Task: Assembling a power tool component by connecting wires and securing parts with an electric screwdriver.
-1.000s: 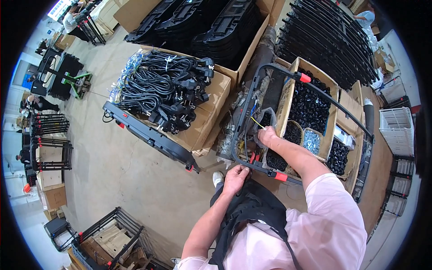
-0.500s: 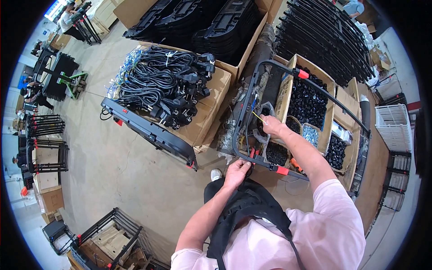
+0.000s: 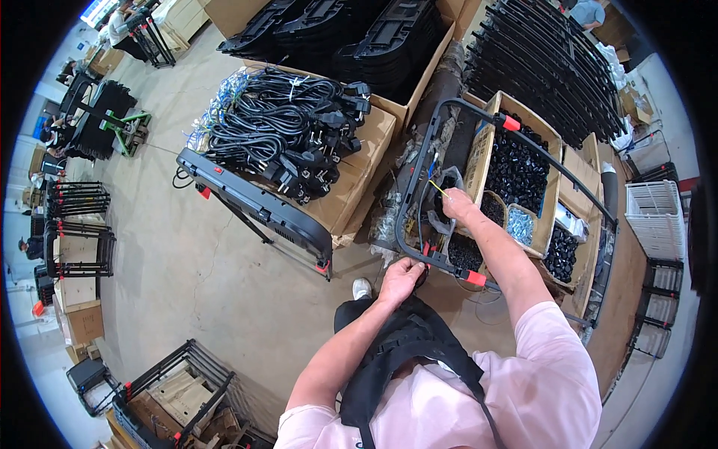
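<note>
A pale pink shirt (image 3: 441, 408) and black apron (image 3: 407, 337) are nearest, with the left hand (image 3: 402, 280) just ahead, its thumb and fingers drawn together at the near left corner of a black tubular frame (image 3: 482, 114); I cannot tell what, if anything, lies between them. Farther on, the right hand (image 3: 459, 206) is closed in a pinch on a thin yellow wire (image 3: 438, 188), beside the frame's left bar. Beneath the frame, an open carton (image 3: 479, 161) holds glossy black pieces (image 3: 517, 165), with a small container of silvery hardware (image 3: 520, 226) near it. Left of these, bundled black power cords (image 3: 277, 127) lie on another carton (image 3: 366, 146), and a long black panel (image 3: 258, 198) stands along its near side. Beyond are stacked black moldings (image 3: 389, 45) and black bars (image 3: 546, 75); far left, a person (image 3: 120, 26) stands beside dark frames (image 3: 149, 36).
</note>
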The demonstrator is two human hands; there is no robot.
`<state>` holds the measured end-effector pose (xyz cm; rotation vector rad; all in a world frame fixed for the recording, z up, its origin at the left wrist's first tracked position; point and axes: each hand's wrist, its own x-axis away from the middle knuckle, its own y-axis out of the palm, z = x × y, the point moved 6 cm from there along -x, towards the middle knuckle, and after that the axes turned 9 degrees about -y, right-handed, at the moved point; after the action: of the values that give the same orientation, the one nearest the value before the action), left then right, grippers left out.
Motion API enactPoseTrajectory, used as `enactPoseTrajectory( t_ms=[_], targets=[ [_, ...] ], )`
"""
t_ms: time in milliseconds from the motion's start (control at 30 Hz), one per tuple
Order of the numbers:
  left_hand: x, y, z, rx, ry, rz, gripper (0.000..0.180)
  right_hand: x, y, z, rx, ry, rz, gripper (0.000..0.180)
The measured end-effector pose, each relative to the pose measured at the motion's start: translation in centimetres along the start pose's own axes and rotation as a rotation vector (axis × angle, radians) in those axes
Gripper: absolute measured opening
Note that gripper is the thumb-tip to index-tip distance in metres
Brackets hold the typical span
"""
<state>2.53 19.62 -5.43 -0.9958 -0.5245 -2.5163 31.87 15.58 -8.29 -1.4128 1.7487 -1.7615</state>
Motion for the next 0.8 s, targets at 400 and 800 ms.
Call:
enactPoseTrajectory(
  t_ms=[400,800],
  targets=[
    [-0.1,-0.6,-0.4,-0.091,-0.001,0.041,0.022,-1.4,7.1,-0.4,0.312,-0.250,0.036,0.014],
    [0.1,0.0,-0.4,-0.041,-0.009,0.041,0.020,-0.7,5.4,-0.1,0.375,-0.354,0.132,0.018]
  ],
)
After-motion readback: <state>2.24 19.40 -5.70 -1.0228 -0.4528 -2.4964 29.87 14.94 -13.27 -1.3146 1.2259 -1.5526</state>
